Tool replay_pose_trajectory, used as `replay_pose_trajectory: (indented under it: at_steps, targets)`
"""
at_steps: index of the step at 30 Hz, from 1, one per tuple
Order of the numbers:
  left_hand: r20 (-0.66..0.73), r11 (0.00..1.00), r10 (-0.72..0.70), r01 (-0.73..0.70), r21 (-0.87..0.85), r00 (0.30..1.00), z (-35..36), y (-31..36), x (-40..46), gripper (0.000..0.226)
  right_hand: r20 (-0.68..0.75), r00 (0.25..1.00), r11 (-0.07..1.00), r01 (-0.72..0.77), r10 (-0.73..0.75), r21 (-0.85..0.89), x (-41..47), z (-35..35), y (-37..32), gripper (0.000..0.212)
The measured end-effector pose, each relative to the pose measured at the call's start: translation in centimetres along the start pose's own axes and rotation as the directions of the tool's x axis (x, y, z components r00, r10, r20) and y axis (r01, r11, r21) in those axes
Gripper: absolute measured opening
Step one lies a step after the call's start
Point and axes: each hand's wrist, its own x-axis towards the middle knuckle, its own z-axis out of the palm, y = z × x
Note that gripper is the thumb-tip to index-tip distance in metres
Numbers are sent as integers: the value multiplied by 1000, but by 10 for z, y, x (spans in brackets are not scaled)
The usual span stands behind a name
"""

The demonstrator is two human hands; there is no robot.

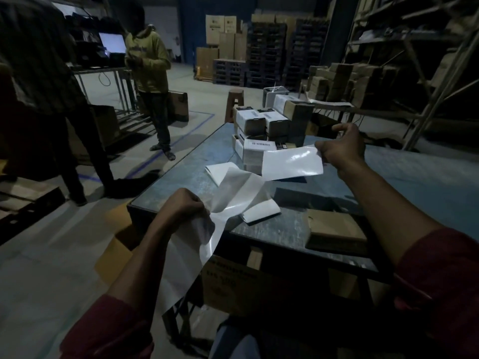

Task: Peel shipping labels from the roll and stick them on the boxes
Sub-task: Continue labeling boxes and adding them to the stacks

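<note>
The table (414, 182) is bare along its right side and across the middle strip between the box stack (269, 125) at the far left corner and the flat carton (334, 230) at the near edge. Loose liner strip (233, 193) lies folded over the near left corner and hangs off that edge, blocking low passes there. A label (293, 163) held in the air spans the approach to the stack's near face.

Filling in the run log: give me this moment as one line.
left hand: grips liner | right hand: pinches label, peeled | boxes: stacked on table | label not yet stuck
</note>
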Motion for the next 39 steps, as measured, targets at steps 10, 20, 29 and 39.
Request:
replay_pose_trajectory:
  at_steps: [10, 20, 29, 39]
  targets:
    - [-158, 978, 30, 4, 209, 987, 5, 38, -9, 81, 5, 977, 976, 212, -213, 54, -13, -17, 4, 60]
    - [-388, 850, 467, -524, -50, 795, -3, 128, -61, 59, 76, 834, 832, 532, -547, 157, -75, -67, -18, 55]
    - [340, 778, 281, -6, -628, 897, 37, 186, -36, 43, 107, 765, 740, 564, -636, 367, -100, -122, -5, 53]
    - [622, 719, 362, 216, -660, 695, 95, 183, -53, 42, 102, 787, 705, 476, -608, 526, -108, -126, 12, 48]
